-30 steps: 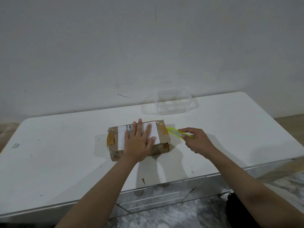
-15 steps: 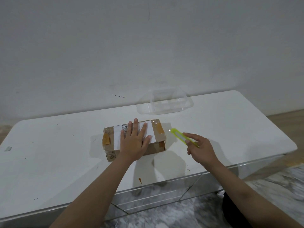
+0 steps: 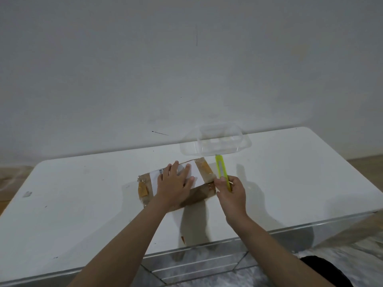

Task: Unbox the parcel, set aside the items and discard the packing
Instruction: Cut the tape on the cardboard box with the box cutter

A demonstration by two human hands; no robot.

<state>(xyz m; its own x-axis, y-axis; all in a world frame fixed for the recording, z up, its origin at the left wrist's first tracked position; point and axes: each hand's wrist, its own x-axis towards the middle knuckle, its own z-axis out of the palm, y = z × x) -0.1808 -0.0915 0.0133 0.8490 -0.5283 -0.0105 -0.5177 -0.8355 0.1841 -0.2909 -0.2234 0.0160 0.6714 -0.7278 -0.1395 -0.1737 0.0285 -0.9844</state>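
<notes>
A small brown cardboard parcel [image 3: 204,170] with a white label and yellowish tape lies on the white table [image 3: 83,204]. My left hand [image 3: 174,184] rests flat on its top, fingers spread, covering part of the label. My right hand [image 3: 232,193] sits just right of the parcel's near right corner, closed around a yellow-green utility knife [image 3: 221,169]. The knife points up and away, its tip near the parcel's far right corner. I cannot see whether the blade is out.
A clear plastic container [image 3: 217,142] stands at the back of the table against the white wall, just behind the parcel. The table's front edge [image 3: 228,241] has mirrored drawers under it. Marbled floor shows at the lower right.
My right hand has moved in to the parcel's right end and turned the knife from pointing left to pointing up and away. My left hand stays on top of the parcel.
</notes>
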